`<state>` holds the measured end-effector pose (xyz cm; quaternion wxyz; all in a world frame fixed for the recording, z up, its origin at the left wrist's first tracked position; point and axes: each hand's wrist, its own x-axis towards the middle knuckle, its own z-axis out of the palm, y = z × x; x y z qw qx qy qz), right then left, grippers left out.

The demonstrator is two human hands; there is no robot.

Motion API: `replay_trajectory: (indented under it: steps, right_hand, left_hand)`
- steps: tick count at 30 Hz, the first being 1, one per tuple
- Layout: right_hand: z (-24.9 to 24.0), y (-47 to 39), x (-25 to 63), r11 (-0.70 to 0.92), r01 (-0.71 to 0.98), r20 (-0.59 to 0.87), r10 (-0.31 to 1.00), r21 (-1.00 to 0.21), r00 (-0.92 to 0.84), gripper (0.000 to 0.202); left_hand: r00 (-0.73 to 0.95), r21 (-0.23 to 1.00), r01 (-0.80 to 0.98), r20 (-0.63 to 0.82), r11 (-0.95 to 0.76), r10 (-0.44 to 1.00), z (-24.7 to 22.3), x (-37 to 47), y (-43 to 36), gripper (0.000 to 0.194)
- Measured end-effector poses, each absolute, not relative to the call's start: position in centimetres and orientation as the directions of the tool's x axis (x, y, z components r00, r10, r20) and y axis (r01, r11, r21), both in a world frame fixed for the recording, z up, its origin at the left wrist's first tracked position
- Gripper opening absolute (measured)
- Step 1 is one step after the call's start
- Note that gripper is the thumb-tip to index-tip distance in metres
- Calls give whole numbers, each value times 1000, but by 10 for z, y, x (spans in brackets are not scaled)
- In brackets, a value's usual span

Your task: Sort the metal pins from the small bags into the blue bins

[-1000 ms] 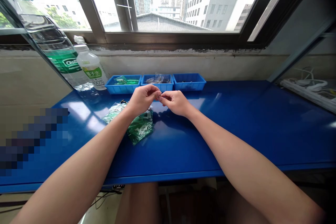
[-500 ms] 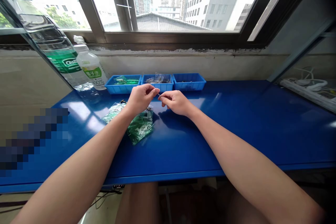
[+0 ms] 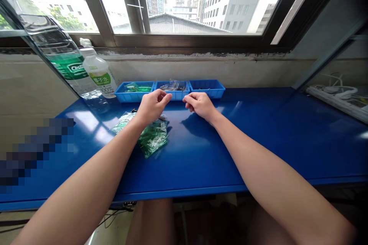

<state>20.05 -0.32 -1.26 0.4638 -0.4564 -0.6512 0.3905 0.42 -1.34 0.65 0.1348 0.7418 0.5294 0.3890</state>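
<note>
My left hand (image 3: 152,106) is closed in a pinch over the pile of green and clear plastic bags (image 3: 153,138) on the blue table. Whatever its fingertips may hold is too small or hidden to name. To the right, apart from it, my right hand (image 3: 201,105) is also closed, thumb against finger, and I cannot make out what is in it. Just behind the hands stand three blue bins in a row: the left bin (image 3: 133,98) has green packets, the middle bin (image 3: 180,95) clear bags, and the right bin (image 3: 211,93) small dark pieces.
A large water bottle (image 3: 69,67) and a smaller white-capped bottle (image 3: 100,76) stand at the back left. At the far right lies a white power strip (image 3: 336,101) with cables. The blue table (image 3: 201,168) runs back to the wall under the window.
The hands, close together around a tiny thin piece before, have drawn apart. My right hand moved right and slightly up; my left shifted slightly left. Bins and bags stay put.
</note>
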Motion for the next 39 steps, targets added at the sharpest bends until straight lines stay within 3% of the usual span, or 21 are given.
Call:
replay_trajectory:
  steps: [6, 12, 24, 29, 33, 39]
  right_hand:
    - [-17, 15, 229, 156, 101, 172, 969, -983, 176, 23]
    - [-19, 22, 243, 93, 35, 99, 942, -995, 320, 22]
    - [-21, 26, 246, 21, 34, 31, 945, -999, 325, 22]
    - [-20, 24, 243, 41, 68, 60, 952, -997, 300, 12]
    - [-20, 22, 241, 36, 108, 66, 955, -993, 288, 12]
    - [-20, 21, 240, 54, 158, 95, 958, -986, 271, 11]
  left_hand:
    - [173, 560, 721, 425, -409, 888, 5, 2, -12, 38]
    - [193, 533, 749, 394, -394, 899, 5, 1, -13, 38]
    - [286, 459, 790, 311, -406, 906, 3, -2, -11, 34]
    - [346, 307, 857, 254, -414, 903, 8, -9, -9, 27]
    - [352, 168, 916, 103, -365, 930, 12, -17, -9, 24]
    - [351, 162, 924, -1, -347, 936, 16, -16, -13, 26]
